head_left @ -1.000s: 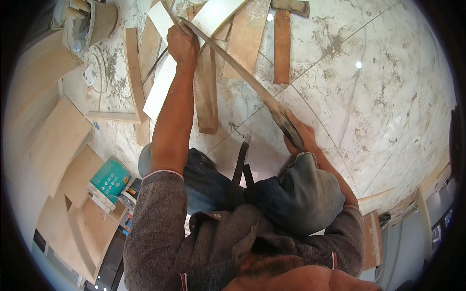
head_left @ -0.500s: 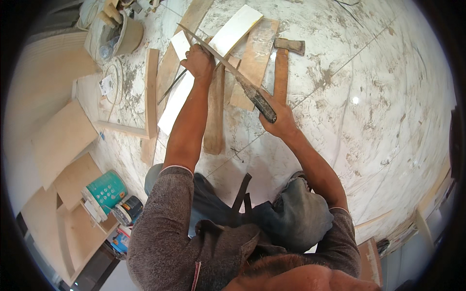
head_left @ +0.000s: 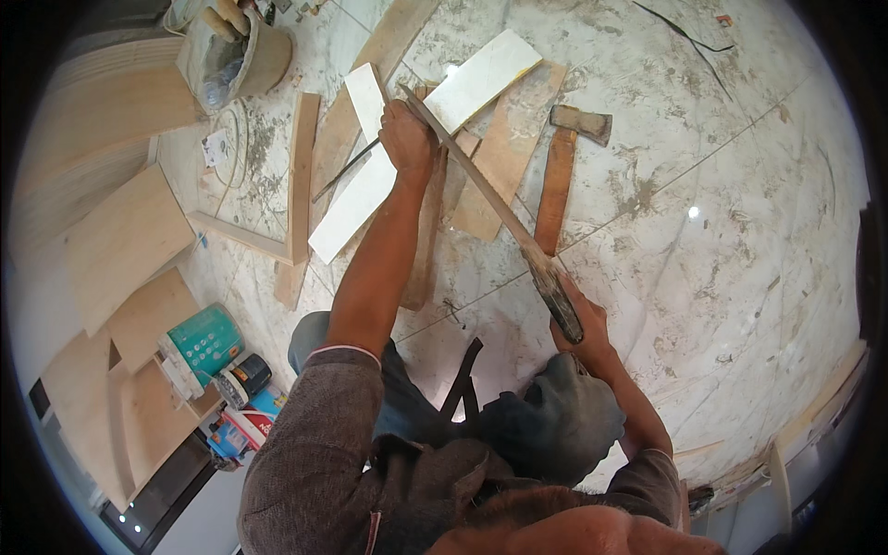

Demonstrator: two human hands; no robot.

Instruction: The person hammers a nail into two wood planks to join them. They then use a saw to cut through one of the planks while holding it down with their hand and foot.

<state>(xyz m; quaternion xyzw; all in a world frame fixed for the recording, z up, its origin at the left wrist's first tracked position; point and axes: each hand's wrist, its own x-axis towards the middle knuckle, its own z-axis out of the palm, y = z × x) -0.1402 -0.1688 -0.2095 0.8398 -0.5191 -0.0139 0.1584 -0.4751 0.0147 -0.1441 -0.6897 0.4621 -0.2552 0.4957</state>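
Seen from the head camera, looking down: a long, thin wooden strip with a dark wrapped near end (head_left: 490, 208) is held slantwise above a dusty marble floor (head_left: 721, 185). The far end is gripped by the left hand (head_left: 407, 139), fingers closed around it. The dark near end is clasped in the right hand (head_left: 581, 319). The hands are held well apart.

Under the strip, a white rectangular board (head_left: 481, 79) is laid on brown plywood offcuts (head_left: 504, 162). A hatchet with a wooden handle (head_left: 564, 166) is seen to the right. A sack of tools (head_left: 231, 55) is placed far left.
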